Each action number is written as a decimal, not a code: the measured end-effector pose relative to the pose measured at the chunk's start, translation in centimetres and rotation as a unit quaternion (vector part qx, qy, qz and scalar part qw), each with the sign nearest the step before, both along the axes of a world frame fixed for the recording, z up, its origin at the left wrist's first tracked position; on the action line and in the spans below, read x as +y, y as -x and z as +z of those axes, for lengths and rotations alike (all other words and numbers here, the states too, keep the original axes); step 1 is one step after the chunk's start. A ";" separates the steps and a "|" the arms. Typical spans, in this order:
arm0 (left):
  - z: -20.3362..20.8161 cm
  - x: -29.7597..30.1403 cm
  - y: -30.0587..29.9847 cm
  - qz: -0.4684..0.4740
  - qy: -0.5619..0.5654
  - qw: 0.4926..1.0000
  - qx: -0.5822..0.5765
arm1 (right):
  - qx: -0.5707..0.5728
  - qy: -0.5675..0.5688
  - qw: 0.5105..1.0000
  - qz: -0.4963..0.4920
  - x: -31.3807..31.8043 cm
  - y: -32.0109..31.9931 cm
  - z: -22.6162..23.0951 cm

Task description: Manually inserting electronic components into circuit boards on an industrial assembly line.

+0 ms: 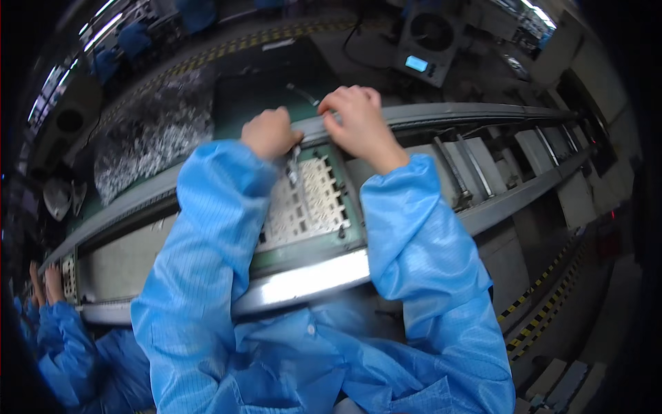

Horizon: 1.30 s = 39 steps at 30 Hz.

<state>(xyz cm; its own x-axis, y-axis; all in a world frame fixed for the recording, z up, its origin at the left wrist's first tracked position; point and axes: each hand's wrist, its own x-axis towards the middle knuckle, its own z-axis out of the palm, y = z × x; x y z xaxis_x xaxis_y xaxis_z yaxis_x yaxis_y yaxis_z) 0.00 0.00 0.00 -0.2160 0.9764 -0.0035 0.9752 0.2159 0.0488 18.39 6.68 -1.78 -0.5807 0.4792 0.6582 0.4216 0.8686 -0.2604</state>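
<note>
My left hand [270, 133] is closed in a loose fist over the far rail of the conveyor line. Below its thumb side hangs a thin silvery piece [296, 172], blurred; whether the fingers grip it is hidden. To the right, my right hand [355, 124] pinches near the end of a thin pale strip [301, 92], which sticks out to the left of the fingertips. Beneath my hands sits a white slotted plate [314, 207] with rows of small openings, set in a green frame [353, 207] on the line. My left sleeve covers part of the plate.
A clear bag of small silvery parts [152, 134] lies beyond the far rail [414, 114], beside a dark green mat [241, 100]. Behind stands a fan unit [427, 45] with a lit display. A co-worker's hand [53, 284] reaches onto the line at far left.
</note>
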 end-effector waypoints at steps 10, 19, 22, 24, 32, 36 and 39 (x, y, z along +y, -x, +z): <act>0.3 0.0 -1.9 -0.217 -0.177 0.951 -0.133 | 0.021 0.027 0.999 0.005 -0.2 -1.0 1.0; -0.1 -1.7 -1.8 -0.239 -0.221 0.913 -0.247 | 0.047 0.376 0.917 0.121 -0.7 -0.5 1.4; -0.8 -2.3 -1.8 -0.237 -0.247 0.905 -0.253 | 0.040 0.403 0.900 0.162 -0.2 0.1 0.2; -1.1 -2.7 -1.8 -0.234 -0.253 0.905 -0.250 | 0.034 0.480 0.859 0.173 0.2 0.3 0.0; -2.6 -6.4 -1.1 -0.110 -0.261 0.942 -0.177 | -0.032 0.366 0.922 0.118 -2.4 1.2 -1.4; -1.7 -7.1 -1.8 -0.081 -0.174 0.980 -0.061 | -0.042 0.212 0.973 0.082 -0.5 1.0 -2.1; -2.8 -7.6 -2.7 -0.061 -0.146 0.987 -0.010 | -0.043 0.224 0.971 0.075 -0.8 1.4 -2.6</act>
